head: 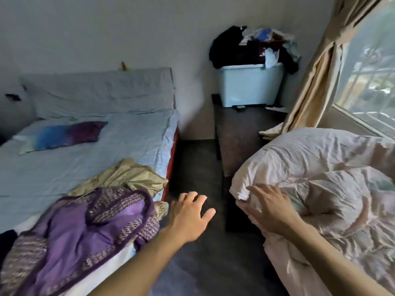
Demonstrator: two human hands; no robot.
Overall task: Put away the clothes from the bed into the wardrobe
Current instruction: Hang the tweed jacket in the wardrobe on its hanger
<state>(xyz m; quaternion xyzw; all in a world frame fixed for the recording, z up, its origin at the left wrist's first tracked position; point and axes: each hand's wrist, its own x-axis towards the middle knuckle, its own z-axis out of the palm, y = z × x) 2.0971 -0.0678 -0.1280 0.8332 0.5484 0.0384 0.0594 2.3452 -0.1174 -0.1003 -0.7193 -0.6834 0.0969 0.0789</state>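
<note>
A purple garment (81, 229) with patterned trim lies crumpled on the near corner of the bed (119, 150), partly over a beige-gold cloth (130, 176). My left hand (188, 216) hovers over the floor just right of the bed's corner, fingers loosely spread, holding nothing. My right hand (269, 208) rests with straight fingers on a pale pink crumpled quilt (316, 176) at the right, near its folded edge. No wardrobe is in view.
A blue and purple pillow (62, 135) lies on the bed. A dark bench (241, 133) runs along the right, under the quilt. A light blue bin (251, 86) heaped with clothes stands in the corner. A beige curtain (316, 77) hangs by the window. Dark floor lies between the bed and the bench.
</note>
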